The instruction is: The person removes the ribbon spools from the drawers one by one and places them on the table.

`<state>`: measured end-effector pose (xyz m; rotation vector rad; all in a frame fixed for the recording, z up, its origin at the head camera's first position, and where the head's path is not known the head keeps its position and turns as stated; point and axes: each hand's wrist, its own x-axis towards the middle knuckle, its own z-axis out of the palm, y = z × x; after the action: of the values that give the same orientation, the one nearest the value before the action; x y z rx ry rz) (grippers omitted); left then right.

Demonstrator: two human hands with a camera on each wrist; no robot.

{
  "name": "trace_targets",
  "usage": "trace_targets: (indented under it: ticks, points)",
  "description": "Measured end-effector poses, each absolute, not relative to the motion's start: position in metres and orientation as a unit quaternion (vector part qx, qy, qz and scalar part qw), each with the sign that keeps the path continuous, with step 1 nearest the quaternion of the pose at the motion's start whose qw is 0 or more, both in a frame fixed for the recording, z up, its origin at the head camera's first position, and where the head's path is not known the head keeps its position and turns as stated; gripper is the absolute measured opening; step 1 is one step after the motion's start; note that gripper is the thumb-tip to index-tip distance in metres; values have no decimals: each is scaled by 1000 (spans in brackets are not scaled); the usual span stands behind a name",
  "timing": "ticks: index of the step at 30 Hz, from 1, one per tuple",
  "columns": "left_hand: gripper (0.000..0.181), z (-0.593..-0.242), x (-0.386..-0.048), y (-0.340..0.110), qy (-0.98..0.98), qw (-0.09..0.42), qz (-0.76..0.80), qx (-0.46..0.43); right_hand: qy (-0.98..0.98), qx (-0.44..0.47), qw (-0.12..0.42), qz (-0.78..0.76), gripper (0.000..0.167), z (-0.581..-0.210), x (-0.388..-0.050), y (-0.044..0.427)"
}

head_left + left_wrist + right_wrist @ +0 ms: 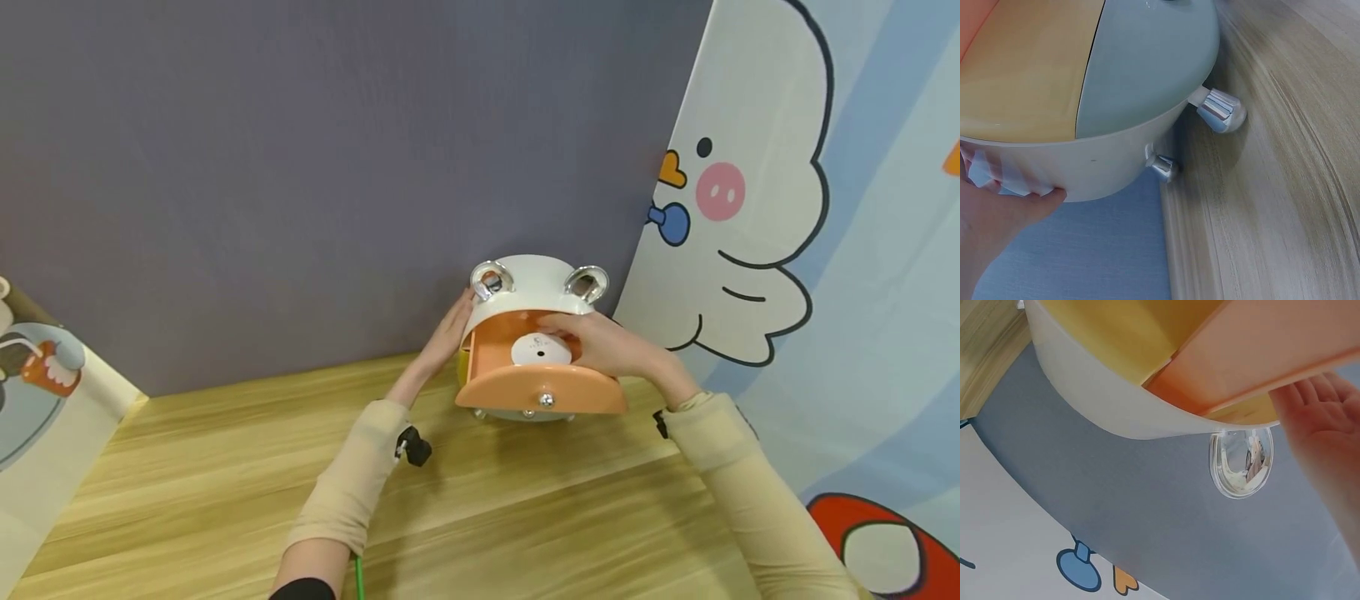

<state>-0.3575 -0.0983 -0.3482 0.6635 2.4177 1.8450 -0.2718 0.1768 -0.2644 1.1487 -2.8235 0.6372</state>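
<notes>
A small rounded cabinet with a white shell, silver ear-shaped rings and small silver feet stands against the grey wall. Its orange top drawer is pulled out. Inside the drawer lies a white disc with faint print and a dark dot at its middle. My left hand rests on the cabinet's left side; in the left wrist view its fingers lie along the white shell. Over the drawer's right wall reaches my right hand, fingers beside the disc. Its fingertips are partly hidden, so a grip cannot be made out.
The cabinet stands on a wooden tabletop, close to the grey wall. A cartoon-printed panel rises at the right, another at the left. Yellow and grey-blue drawer fronts show in the left wrist view.
</notes>
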Motion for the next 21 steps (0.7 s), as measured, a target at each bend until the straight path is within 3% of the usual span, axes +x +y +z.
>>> trace_targets:
  ticks: [15,21]
  points:
    - [59,-367,-370,-97,777,-19,593,209,-900,365,23,236,71,-254,-267,190]
    - [56,-365,-370,-98,774,2,598,209,-897,359,6,259,70,-252,-263,195]
